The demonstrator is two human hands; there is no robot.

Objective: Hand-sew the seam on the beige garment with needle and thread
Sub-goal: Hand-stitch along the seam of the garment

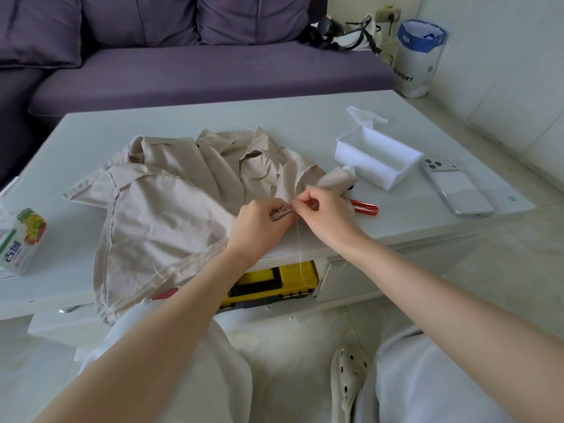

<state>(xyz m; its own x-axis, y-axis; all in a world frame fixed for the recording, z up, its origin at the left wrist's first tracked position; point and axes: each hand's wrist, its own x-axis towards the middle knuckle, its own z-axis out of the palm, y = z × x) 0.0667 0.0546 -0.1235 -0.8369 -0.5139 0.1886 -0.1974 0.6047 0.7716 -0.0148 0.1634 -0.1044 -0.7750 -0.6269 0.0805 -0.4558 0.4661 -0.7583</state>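
A single wide-angle camera sat on the person's head and faced forward and down. It looked from above and behind the hands. Both forearms ran in from the bottom corners to the left hand (259, 222) and right hand (328, 215). The hands met near mid-frame, close under the lens, at the near edge of the garment (158, 215). The table (274, 117) crossed the middle band, the sofa (195, 65) filled the top, and the floor (290, 346) lay at the bottom.

The table (183, 123) lies open beyond the garment (158, 209); box (377, 160) and phone (457, 190) (right) obstruct.
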